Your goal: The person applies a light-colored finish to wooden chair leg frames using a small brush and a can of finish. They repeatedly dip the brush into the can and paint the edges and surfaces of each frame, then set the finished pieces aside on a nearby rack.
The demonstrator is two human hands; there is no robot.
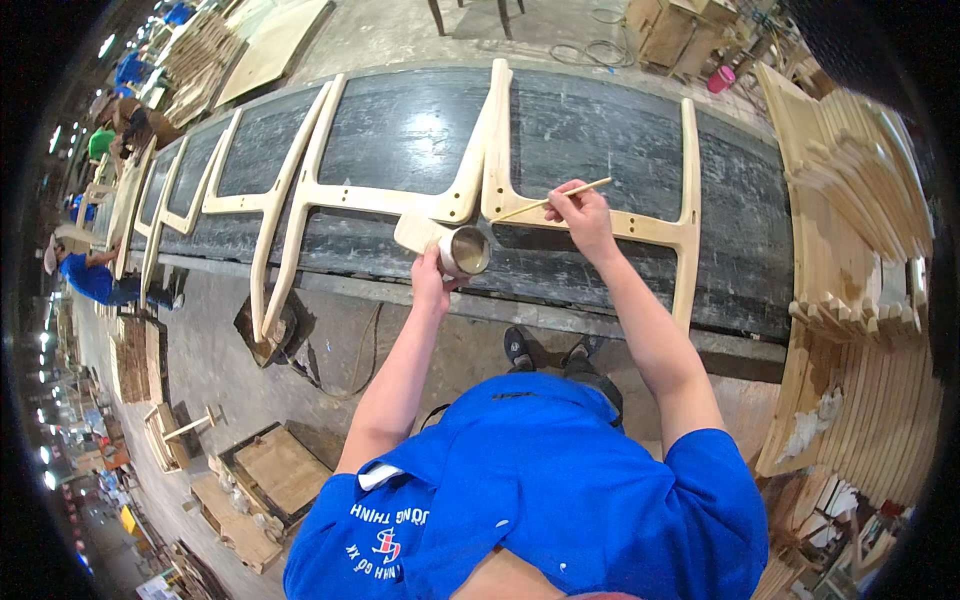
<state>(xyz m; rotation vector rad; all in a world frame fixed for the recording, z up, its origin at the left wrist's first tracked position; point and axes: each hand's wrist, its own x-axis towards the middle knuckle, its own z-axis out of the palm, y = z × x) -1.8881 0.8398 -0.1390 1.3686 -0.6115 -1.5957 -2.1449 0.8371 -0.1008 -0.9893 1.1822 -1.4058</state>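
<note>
My left hand is closed around a small cup with a murky, pale brownish substance in it, tilted toward me. Beside the cup is a pale, flat wooden piece with a rounded end; whether my hand holds it too I cannot tell. My right hand pinches a thin wooden stick. The stick's far tip points left, by the lower left corner of a pale wooden chair-side frame with dark holes. Another such frame lies just left of it, near the cup.
The frames lie on a long dark worktable, with more frames farther left. Stacked wooden parts stand close on my right. A dark bin sits on the floor below the table. Co-workers are at the far left.
</note>
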